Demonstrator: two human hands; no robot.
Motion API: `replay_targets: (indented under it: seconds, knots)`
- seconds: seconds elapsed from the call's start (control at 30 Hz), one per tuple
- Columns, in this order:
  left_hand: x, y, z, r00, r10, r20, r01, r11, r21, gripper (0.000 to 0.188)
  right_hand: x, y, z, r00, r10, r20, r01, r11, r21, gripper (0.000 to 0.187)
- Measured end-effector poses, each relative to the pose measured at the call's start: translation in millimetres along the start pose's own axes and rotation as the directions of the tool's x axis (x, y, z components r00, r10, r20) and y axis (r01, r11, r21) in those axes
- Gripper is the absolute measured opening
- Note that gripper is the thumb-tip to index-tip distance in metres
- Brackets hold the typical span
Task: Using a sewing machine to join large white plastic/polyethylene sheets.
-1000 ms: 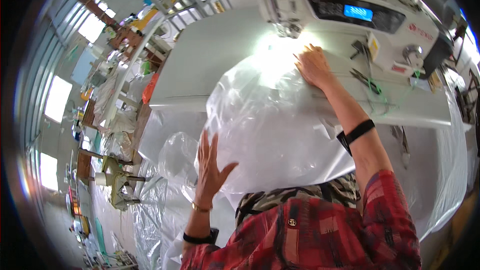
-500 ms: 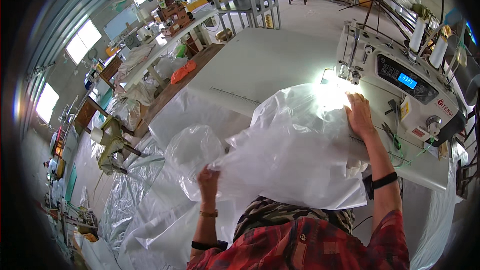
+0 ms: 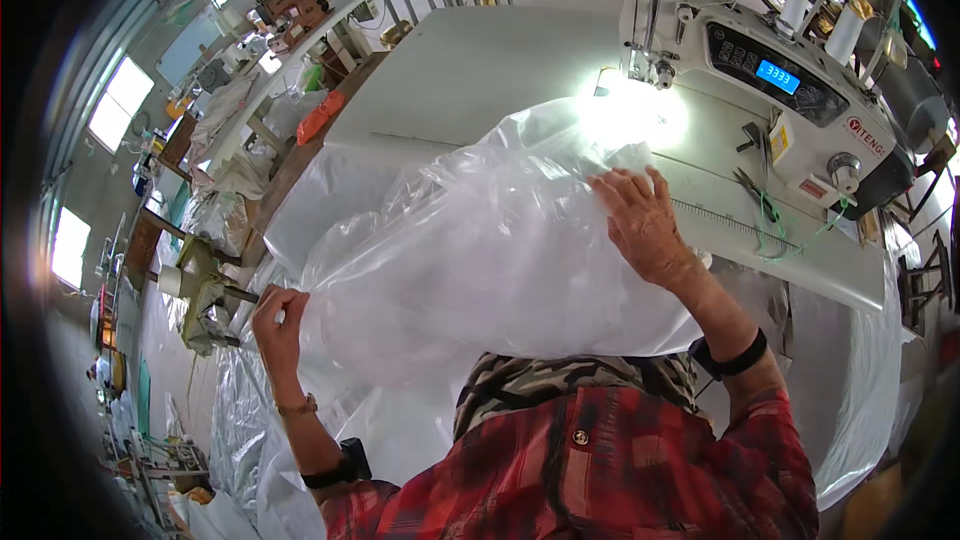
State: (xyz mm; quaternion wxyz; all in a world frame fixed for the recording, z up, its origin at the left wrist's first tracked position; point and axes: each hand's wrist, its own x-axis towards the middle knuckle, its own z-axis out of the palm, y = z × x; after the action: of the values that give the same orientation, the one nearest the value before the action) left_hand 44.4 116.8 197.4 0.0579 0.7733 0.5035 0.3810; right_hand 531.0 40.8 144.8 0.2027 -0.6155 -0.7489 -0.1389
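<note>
"Beside the sewing machine [image 3: 790, 90], what's each hand doing?"

"Right hand [image 3: 645, 225] lies flat on the clear plastic sheet [image 3: 480, 260], just in front of the machine's needle end, fingers [image 3: 612, 190] spread apart and pressing down, gripping nothing. Left hand [image 3: 278, 325] is well away from the machine, at the sheet's far left edge, fingers [image 3: 272, 302] pinched together on a fold of the plastic."

"Where's the sheet itself?"

"Bunched up on the pale worktop [image 3: 470, 70], from under the machine's lamp glare toward the person's chest (a plaid shirt [image 3: 600, 470] fills the bottom). More plastic hangs off the worktop's edges, on both sides of the machine."

"Anything else near the machine?"

"Scissors [image 3: 748, 185] with green thread lie just in front of it, to the right of the right hand. Two thread cones [image 3: 822, 12] stand behind it. Black band on the right wrist [image 3: 730, 358]."

"Background?"

"Cluttered benches [image 3: 300, 10] far left of the machine, too blurred to itemise."
</note>
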Motion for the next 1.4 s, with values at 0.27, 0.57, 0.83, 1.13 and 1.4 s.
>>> replay_targets:
  seconds: [0.27,0.57,0.83,1.13,1.4]
  knots:
    - [22.6,101.0,56.4,0.981,0.185,0.058,-0.180,0.980,-0.080,0.056,-48.2,-22.8,15.1,0.946,0.256,-0.201,-0.168,0.914,0.370,0.041]
    - [15.8,177.9,204.6,0.616,0.715,0.330,-0.707,0.687,-0.169,0.062,-72.5,-40.5,35.3,0.640,0.730,0.238,-0.515,0.178,0.839,0.039]
    - [-16.1,109.0,126.2,0.790,0.354,0.501,-0.307,0.935,-0.176,0.011,-66.9,-20.4,51.9,0.596,0.478,0.645,-0.549,-0.344,0.762,0.039]
    - [-143.4,-43.3,5.8,0.909,-0.190,0.370,0.164,0.981,0.101,0.020,-54.5,-30.9,69.5,0.688,0.451,0.569,-0.489,-0.292,0.822,0.025]
    - [-302.5,-165.6,-73.4,0.877,-0.411,0.249,0.299,0.872,0.388,0.009,-31.6,-49.2,50.0,0.785,0.403,0.470,-0.413,-0.224,0.883,0.034]
